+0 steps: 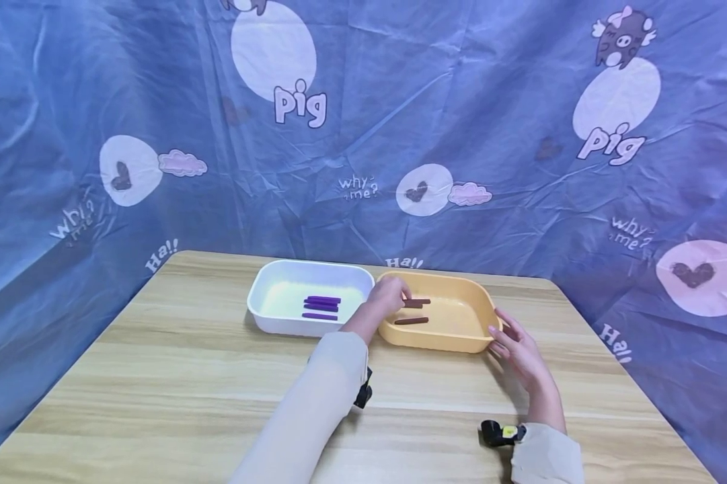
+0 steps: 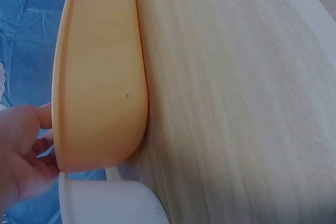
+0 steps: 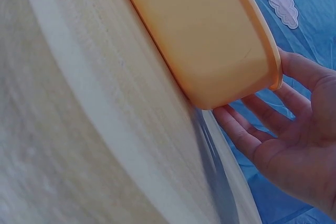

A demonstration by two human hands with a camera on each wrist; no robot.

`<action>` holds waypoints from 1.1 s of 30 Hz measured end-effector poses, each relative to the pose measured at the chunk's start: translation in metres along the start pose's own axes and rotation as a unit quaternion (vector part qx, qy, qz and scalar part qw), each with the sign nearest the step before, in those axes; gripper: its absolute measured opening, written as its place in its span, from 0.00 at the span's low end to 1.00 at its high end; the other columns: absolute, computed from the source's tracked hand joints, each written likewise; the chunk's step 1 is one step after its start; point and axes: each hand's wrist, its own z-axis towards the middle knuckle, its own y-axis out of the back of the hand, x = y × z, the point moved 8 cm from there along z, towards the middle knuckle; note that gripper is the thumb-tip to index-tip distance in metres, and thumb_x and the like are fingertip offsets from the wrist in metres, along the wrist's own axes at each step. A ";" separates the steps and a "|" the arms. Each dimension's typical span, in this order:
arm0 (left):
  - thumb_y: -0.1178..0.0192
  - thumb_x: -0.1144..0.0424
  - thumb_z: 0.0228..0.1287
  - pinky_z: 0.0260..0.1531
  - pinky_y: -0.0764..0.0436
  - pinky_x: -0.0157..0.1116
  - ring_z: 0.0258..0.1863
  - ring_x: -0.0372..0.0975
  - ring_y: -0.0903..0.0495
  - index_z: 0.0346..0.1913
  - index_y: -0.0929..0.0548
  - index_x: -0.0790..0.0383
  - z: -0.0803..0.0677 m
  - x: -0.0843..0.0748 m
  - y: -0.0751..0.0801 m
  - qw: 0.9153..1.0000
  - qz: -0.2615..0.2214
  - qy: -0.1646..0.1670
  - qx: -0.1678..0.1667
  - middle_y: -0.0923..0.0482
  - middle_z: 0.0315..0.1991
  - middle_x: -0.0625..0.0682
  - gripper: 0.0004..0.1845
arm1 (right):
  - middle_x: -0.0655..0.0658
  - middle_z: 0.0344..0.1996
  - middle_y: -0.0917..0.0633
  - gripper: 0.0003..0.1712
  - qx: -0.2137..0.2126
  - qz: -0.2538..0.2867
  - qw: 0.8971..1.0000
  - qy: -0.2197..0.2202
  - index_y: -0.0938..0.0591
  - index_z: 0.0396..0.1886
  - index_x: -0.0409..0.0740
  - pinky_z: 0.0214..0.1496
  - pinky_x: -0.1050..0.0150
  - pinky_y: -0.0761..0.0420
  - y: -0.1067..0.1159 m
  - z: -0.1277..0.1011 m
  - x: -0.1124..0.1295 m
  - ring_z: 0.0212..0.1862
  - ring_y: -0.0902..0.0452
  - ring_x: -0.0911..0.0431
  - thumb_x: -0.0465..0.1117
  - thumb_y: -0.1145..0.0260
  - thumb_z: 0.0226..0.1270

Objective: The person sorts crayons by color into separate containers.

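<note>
An orange bin [image 1: 460, 344] stands on the wooden table beside a white bin [image 1: 260, 314]. My left hand [image 1: 389, 296] reaches over the orange bin's left rim, its curled fingers pinching the end of a brown stick [image 1: 419, 303]. A second brown stick [image 1: 411, 320] lies on the bin's floor. My right hand [image 1: 511, 339] rests with straight fingers against the orange bin's right front corner. Several purple sticks [image 1: 322, 306] lie in the white bin. The left wrist view shows the left hand [image 2: 21, 156] behind the orange bin [image 2: 100, 87]; the stick is hidden there. In the right wrist view the right hand [image 3: 294, 145] touches the orange bin [image 3: 205, 40].
The table [image 1: 187, 376] is pale wood with rounded corners, and both bins stand near its far edge. A blue printed cloth [image 1: 460, 134] hangs behind it and along both sides. The white bin [image 2: 105, 203] touches the orange one.
</note>
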 end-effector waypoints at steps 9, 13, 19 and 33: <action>0.39 0.76 0.47 0.36 0.23 0.32 0.42 0.41 0.25 0.31 0.13 0.51 -0.001 0.001 -0.005 0.999 0.038 0.023 0.001 0.21 0.39 0.49 0.15 | 0.27 0.61 0.46 0.39 -0.002 -0.004 1.000 0.002 0.55 0.71 0.35 0.52 0.71 0.25 0.000 0.001 -0.001 0.48 0.28 0.65 0.37 0.45 0.69; 0.38 0.75 0.46 0.30 0.23 0.31 0.37 0.40 0.26 0.27 0.15 0.52 0.000 0.003 -0.008 0.997 0.071 0.027 0.001 0.23 0.32 0.48 0.12 | 0.28 0.62 0.46 0.38 -0.005 -0.002 1.000 0.000 0.55 0.71 0.35 0.52 0.71 0.25 -0.001 0.001 -0.001 0.48 0.28 0.65 0.36 0.46 0.69; 0.39 0.76 0.46 0.29 0.23 0.31 0.36 0.39 0.26 0.27 0.16 0.54 0.000 0.006 -0.011 0.997 0.076 0.031 -0.005 0.24 0.32 0.48 0.12 | 0.28 0.64 0.49 0.38 0.001 0.005 1.000 -0.007 0.57 0.71 0.37 0.52 0.72 0.26 -0.003 0.001 -0.002 0.48 0.29 0.66 0.36 0.47 0.70; 0.41 0.67 0.58 0.44 0.23 0.33 0.43 0.43 0.24 0.42 0.15 0.59 -0.021 0.011 0.045 0.998 0.023 -0.028 -0.059 0.20 0.40 0.52 0.10 | 0.29 0.66 0.46 0.36 -0.026 -0.102 0.994 0.011 0.52 0.70 0.34 0.59 0.65 0.31 0.000 0.001 0.014 0.55 0.32 0.58 0.41 0.47 0.71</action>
